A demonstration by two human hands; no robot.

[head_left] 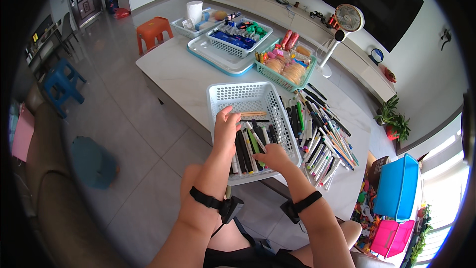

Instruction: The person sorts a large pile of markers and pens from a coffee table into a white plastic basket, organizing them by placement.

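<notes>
A white perforated plastic basket (pixel 243 91) stands before me at the near edge of the marble-patterned table. Inside it lie black, white and green marker pens (pixel 243 152) in a row, with wooden pencils (pixel 254 113) and a thin black pen (pixel 254 120) crosswise behind them. My left hand (pixel 225 130) is raised over the basket's left side, fingers apart, nothing visible in them. In my right hand (pixel 274 158), low in the basket, is the lower end of a slanted white marker (pixel 256 136). Right of the basket spreads a loose pile of markers and pencils (pixel 321 137).
Behind stand a green basket of packaged snacks (pixel 284 82), a white basket of wrapped items (pixel 238 50) on a blue-edged tray lid (pixel 202 50), and another white basket (pixel 182 29). A fan (pixel 329 54) stands beyond the table. Blue bin (pixel 396 190) and pink bin (pixel 392 238) are at right.
</notes>
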